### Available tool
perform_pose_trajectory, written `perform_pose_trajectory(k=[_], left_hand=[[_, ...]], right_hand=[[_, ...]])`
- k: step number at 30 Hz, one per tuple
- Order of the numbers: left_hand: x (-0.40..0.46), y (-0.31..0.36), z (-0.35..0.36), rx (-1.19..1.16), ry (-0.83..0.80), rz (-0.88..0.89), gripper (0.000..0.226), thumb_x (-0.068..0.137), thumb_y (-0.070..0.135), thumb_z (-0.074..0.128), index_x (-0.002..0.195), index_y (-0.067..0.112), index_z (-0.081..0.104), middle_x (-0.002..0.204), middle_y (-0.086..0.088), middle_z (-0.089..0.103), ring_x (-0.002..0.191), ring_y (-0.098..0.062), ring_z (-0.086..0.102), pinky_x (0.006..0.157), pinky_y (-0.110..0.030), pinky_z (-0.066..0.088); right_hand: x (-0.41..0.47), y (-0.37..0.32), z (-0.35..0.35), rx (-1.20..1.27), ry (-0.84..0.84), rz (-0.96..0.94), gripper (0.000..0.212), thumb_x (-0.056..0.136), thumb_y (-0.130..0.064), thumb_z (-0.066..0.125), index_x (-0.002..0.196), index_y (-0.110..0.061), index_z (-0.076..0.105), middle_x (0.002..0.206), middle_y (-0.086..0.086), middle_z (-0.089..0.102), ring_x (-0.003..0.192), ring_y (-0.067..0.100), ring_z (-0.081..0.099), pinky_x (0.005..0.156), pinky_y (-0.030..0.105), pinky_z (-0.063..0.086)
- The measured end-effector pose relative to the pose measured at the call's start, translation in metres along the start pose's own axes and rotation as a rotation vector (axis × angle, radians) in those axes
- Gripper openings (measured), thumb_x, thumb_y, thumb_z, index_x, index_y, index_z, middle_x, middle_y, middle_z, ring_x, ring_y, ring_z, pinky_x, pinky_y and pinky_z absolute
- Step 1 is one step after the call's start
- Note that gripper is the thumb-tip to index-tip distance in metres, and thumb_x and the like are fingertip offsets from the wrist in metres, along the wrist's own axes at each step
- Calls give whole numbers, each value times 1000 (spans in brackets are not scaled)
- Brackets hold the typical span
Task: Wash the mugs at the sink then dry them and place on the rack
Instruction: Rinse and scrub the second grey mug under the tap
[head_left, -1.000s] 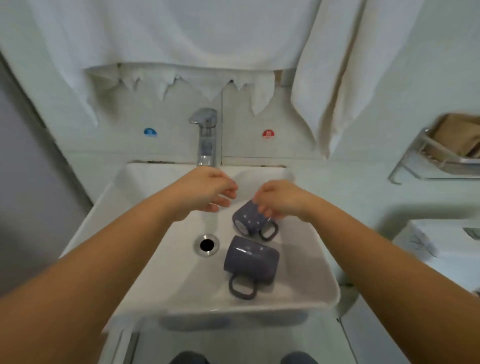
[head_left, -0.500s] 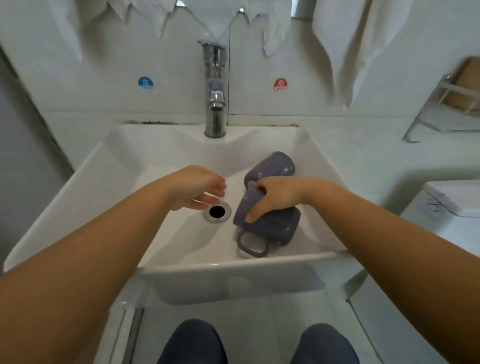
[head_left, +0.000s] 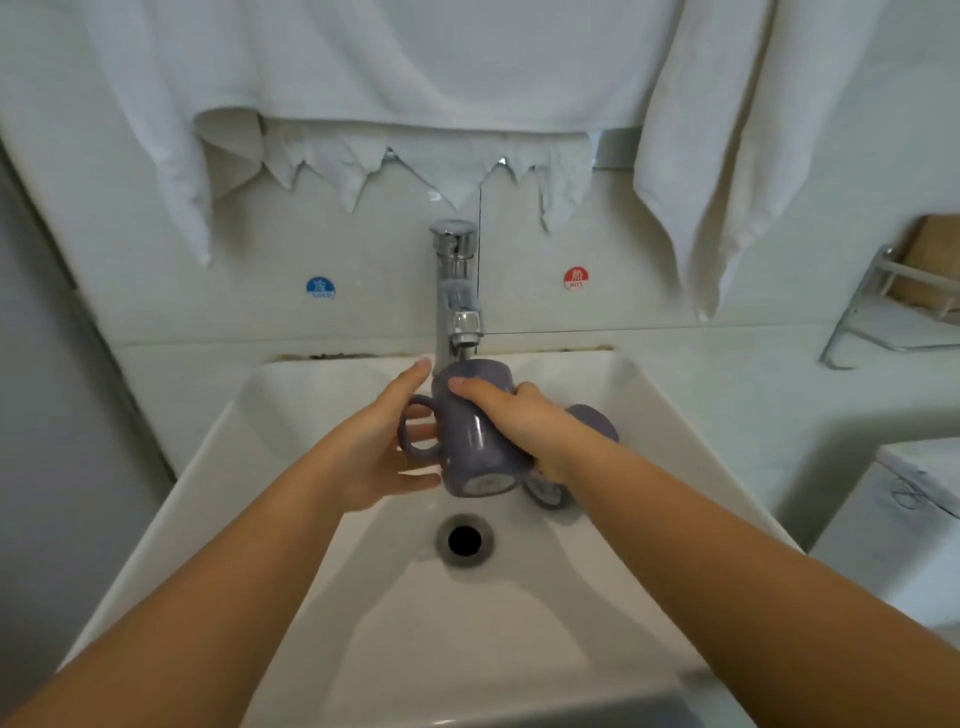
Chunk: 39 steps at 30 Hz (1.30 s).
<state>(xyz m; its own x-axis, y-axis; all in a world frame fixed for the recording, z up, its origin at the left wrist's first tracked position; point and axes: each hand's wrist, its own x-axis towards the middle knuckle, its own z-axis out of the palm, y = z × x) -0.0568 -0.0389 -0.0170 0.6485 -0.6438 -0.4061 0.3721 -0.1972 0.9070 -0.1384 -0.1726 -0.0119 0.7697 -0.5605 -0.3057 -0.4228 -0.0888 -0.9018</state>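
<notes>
While the right hand wraps its fingers over the body of the held mug, clamping it, the mug sits tilted under the faucet, mouth up toward the spout, base toward the camera, handle sticking out left. Left hand is flat and relaxed, fingers straight, lying against the handle side of the mug; one finger shows through the handle loop. It grips nothing. Cannot tell whether anything is inside the held mug: its mouth faces away. No water stream is discernible at the spout.

Second mug, same grey-purple, lies on its side in the sink just behind and right of the held one, mostly hidden by the right wrist. Only part of its body and base show; its contents can't be seen.

Sink is a white rectangular basin, with the drain open in the middle, just in front of the mugs. Besides the second mug, nothing lies in the basin, and its surface looks glossy.

On the wall: blue sticker left of the faucet, red sticker right of it. White towels hang above, ragged lower edge near the faucet top, and another towel hangs on the right. A metal rack is mounted at far right, well apart from the sink, holding something brown, too cropped to identify. A white appliance stands at the lower right.
</notes>
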Motion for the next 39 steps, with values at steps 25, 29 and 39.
perform_pose_trajectory(k=[25, 29, 39], left_hand=[[8, -9, -16, -195, -69, 81, 53, 64, 29, 75, 111, 8, 65, 101, -14, 73, 82, -27, 71, 65, -39, 58], [9, -8, -13, -205, -93, 87, 54, 60, 30, 75, 109, 9, 66, 97, -12, 73, 81, -25, 71, 65, -39, 58], [8, -8, -12, -185, -101, 91, 51, 61, 31, 74, 107, 9, 67, 95, -10, 72, 76, -23, 70, 61, -34, 58]], right_hand=[[19, -121, -30, -742, 348, -847, 32, 98, -29, 49, 120, -12, 66, 121, 8, 66, 109, 25, 59, 96, 39, 44], [22, -127, -34, -741, 322, -851, 31, 97, -27, 50, 109, -4, 67, 108, 17, 68, 99, 32, 62, 90, 45, 47], [25, -137, -39, -748, 264, -821, 29, 97, -34, 53, 103, -12, 71, 96, 16, 68, 91, 29, 62, 83, 37, 48]])
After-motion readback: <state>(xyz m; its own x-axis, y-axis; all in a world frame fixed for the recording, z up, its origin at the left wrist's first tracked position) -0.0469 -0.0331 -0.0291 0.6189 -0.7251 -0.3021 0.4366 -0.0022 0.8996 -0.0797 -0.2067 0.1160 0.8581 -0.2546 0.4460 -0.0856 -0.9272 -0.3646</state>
